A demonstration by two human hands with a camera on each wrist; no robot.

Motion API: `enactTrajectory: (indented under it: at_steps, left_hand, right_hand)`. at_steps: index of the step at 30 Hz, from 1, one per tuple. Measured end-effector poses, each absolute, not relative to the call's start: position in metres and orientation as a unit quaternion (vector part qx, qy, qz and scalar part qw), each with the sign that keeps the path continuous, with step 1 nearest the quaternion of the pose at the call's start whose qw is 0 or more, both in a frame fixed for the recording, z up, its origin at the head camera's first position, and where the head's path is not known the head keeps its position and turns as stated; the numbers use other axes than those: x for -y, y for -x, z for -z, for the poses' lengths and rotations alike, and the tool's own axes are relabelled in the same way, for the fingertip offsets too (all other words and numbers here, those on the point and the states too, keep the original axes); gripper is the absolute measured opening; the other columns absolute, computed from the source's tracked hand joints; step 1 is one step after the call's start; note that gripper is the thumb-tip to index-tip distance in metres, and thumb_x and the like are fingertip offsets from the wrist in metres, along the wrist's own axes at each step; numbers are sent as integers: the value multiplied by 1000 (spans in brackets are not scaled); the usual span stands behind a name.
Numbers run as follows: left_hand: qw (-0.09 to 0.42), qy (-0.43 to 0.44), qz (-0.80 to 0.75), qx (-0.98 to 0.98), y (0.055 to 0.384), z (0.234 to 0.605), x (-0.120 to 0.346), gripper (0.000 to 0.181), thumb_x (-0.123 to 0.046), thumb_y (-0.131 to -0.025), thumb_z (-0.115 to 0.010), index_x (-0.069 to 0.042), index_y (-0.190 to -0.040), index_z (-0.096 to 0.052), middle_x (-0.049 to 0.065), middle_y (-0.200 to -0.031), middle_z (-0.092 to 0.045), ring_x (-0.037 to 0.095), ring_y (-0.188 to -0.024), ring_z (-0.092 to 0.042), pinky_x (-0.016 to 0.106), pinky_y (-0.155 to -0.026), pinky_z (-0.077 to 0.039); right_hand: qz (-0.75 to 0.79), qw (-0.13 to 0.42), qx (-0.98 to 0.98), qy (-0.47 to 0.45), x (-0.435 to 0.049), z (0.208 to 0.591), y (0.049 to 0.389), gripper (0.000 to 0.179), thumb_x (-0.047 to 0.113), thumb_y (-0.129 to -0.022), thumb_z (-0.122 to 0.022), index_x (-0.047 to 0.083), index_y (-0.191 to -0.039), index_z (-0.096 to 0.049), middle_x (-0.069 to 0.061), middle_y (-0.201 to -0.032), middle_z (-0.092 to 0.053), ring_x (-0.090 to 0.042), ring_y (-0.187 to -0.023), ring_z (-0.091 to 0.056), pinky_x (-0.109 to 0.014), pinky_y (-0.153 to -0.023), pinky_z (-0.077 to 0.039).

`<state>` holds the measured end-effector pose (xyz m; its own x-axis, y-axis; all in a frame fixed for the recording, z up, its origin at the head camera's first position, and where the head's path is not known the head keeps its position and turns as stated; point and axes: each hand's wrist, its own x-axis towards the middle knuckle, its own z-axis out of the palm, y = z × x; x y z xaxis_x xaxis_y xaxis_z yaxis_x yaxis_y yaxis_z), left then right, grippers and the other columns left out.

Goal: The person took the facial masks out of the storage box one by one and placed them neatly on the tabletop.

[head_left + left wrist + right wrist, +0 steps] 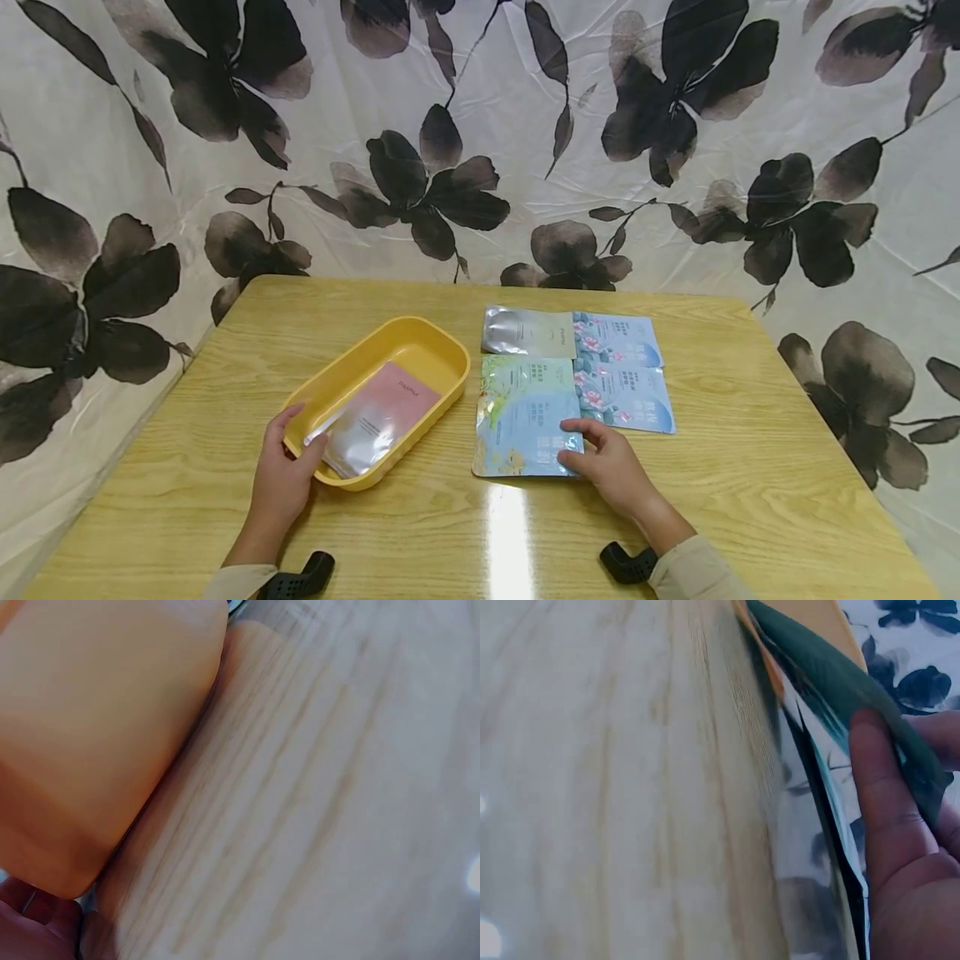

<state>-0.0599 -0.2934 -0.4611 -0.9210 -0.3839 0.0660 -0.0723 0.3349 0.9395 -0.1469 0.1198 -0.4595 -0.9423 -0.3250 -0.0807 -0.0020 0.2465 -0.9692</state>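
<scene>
My left hand (283, 479) grips the near-left end of a yellow plastic tray (416, 327), thumb over the rim. Inside the tray lies a pink and silver sachet (386, 412). The left wrist view shows the tray's outer wall (97, 742) and part of the left hand (37, 922). With thumb and fingers my right hand (611, 467) pinches the right edge of a blue sachet (525, 437), which overlaps a light green sachet (525, 372) behind it. In the right wrist view, the pinched sachet (840, 675) looks dark green and tilts up from the table.
A silver and pale-green sachet (525, 332) lies at the back of the group. Two light-blue floral sachets (618, 337) are to its right, one before the other. Everything rests on a wood-grain table (750, 467). Behind hangs a flower-print cloth (540, 183).
</scene>
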Motion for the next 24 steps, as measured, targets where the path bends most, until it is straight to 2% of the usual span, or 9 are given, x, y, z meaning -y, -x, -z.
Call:
enactTrajectory:
  at_steps: [8, 13, 14, 16, 19, 20, 21, 23, 24]
  left_hand:
    - [140, -134, 568, 800, 59, 460, 293, 58, -14, -102, -53, 1, -151, -26, 24, -146, -36, 24, -120, -43, 5, -83, -39]
    - [143, -128, 575, 795, 60, 460, 293, 57, -11, -102, -54, 1, -151, -27, 24, -146, -36, 24, -121, -43, 5, -84, -39]
    - [144, -128, 575, 795, 60, 460, 292, 57, -11, -102, -54, 1, -150, -27, 24, -145, -36, 24, -121, -43, 5, -84, -39]
    - [144, -129, 576, 794, 60, 460, 292, 56, -10, -102, -54, 1, -150, -27, 23, -145, -36, 24, -121, -43, 5, -84, -40]
    - [145, -131, 574, 795, 60, 460, 292, 56, -11, -102, -54, 1, -150, -28, 23, -146, -36, 23, -121, -43, 5, -84, -40]
    - [145, -133, 572, 796, 60, 460, 292, 56, -11, -102, -54, 1, -150, -28, 23, -146, -36, 23, -121, -43, 5, -84, -39]
    - [145, -134, 571, 797, 60, 460, 292, 56, -11, -102, -54, 0, -150, -28, 23, -146, -36, 23, -122, -43, 5, -84, -39]
    - [144, -137, 570, 797, 60, 460, 292, 57, -11, -102, -54, 0, -150, -28, 22, -147, -36, 23, -123, -42, 5, -84, -39]
    - [143, -138, 571, 797, 60, 460, 292, 56, -11, -102, -54, 0, -150, -28, 22, -147, -36, 24, -123, -42, 5, -85, -38]
  right_hand:
    - [547, 138, -819, 104, -119, 461, 148, 42, 15, -89, -74, 0, -128, -63, -19, -140, -54, -40, -140, -37, -53, -108, -36]
    - [495, 131, -853, 104, -117, 459, 148, 40, 20, -89, -76, 5, -125, -66, -17, -137, -56, -30, -125, -52, -49, -100, -43]
    - [483, 133, -859, 104, -116, 457, 148, 40, 20, -89, -76, 6, -125, -66, -17, -130, -60, -28, -114, -56, -46, -94, -46]
    - [452, 127, -876, 109, -115, 455, 147, 39, 21, -89, -76, 9, -125, -67, -13, -126, -62, -20, -97, -56, -39, -83, -46]
    - [414, 128, -893, 118, -114, 450, 147, 39, 21, -89, -76, 10, -125, -66, -10, -93, -64, -16, -69, -46, -32, -64, -40]
    - [405, 131, -897, 121, -113, 448, 146, 39, 20, -90, -76, 10, -126, -66, -8, -84, -61, -15, -64, -44, -30, -61, -38]
    - [397, 130, -900, 125, -113, 446, 146, 38, 20, -90, -76, 10, -125, -66, -5, -82, -61, -14, -64, -45, -29, -59, -38]
    - [388, 139, -901, 133, -113, 442, 145, 37, 18, -90, -76, 9, -124, -65, -3, -69, -53, -14, -58, -44, -28, -54, -36]
    - [383, 140, -902, 138, -113, 441, 144, 36, 17, -89, -76, 8, -123, -66, -2, -70, -53, -14, -59, -45, -28, -54, -37]
